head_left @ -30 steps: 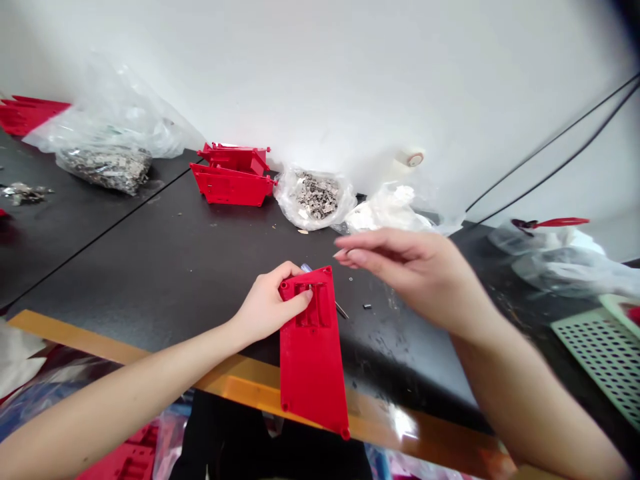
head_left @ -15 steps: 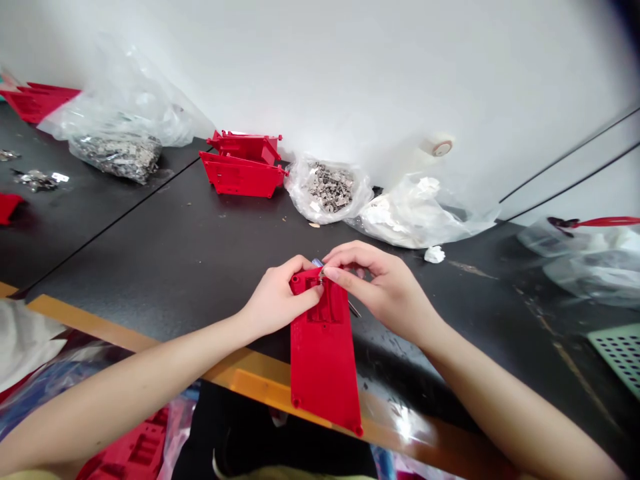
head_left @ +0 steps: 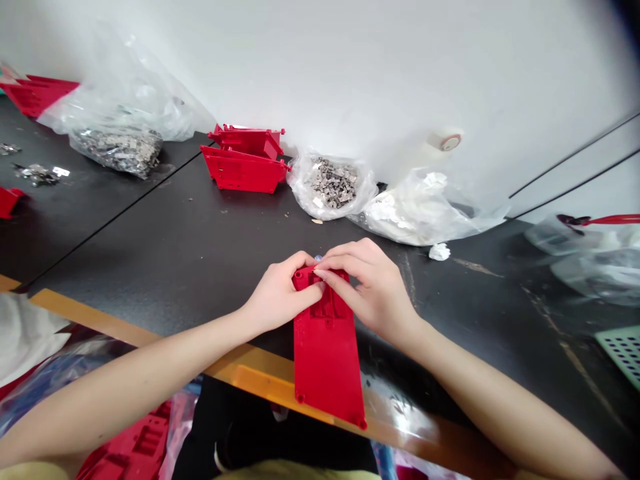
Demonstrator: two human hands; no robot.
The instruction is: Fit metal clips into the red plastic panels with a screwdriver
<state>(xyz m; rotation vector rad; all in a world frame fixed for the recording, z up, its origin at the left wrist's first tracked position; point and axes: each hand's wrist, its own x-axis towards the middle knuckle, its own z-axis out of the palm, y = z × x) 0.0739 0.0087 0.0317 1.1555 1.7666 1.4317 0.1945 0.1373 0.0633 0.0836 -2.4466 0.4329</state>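
A flat red plastic part (head_left: 327,363) lies over the table's front edge, its slotted recess toward the top end. My left hand (head_left: 280,293) grips that end, thumb across the recess and fingers behind. My right hand (head_left: 370,283) is closed at the same end, thumb and fingertips pinched together over the recess beside my left thumb. Whatever the right fingertips pinch is too small and hidden to name. Just behind the part's top edge shows a bit of something blue (head_left: 318,258), mostly covered by the fingers.
Behind stand red plastic housings (head_left: 245,170), an open bag of small metal pieces (head_left: 335,183) and a bag of white pieces (head_left: 413,212). A larger bag of metal pieces (head_left: 123,150) is at left, a green perforated tray (head_left: 623,350) at right.
My right fingertips have shifted slightly left over the recess, closer to my left thumb. The blue thing shows less. The whole view has moved slightly.
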